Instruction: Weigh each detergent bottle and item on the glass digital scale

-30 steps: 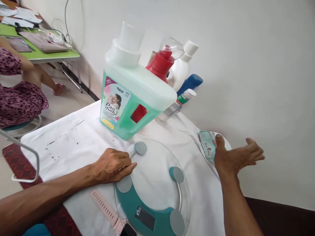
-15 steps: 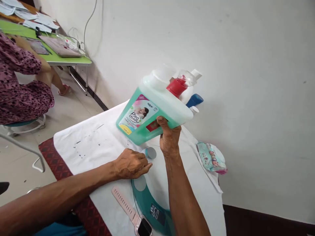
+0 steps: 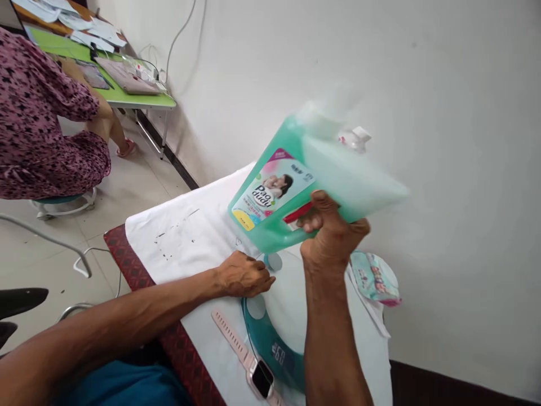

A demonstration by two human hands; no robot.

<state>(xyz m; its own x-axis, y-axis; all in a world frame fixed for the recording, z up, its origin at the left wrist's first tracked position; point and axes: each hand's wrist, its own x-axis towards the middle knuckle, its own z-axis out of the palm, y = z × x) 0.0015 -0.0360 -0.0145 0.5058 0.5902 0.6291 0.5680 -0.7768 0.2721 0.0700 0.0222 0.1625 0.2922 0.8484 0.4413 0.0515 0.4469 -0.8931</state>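
My right hand grips the handle of a large green detergent bottle, fingers through the opening and thumb over the front. The bottle is tilted, its top smeared by motion. My left hand rests closed at the left edge of the round glass scale; the inside of its fingers is hidden. Digits show on the scale's display, and my right forearm covers part of it. A smartwatch with a pink strap lies beside the scale.
Behind the detergent stands a white-capped bottle, mostly hidden. A pack of wipes lies at the table's right edge by the wall. White cloth covers the table. At the left, a person sits near a green table.
My right hand has come from the right and taken hold of the detergent bottle's handle. The bottle has tilted further. The scale's display now shows digits. My left hand stays closed by the scale.
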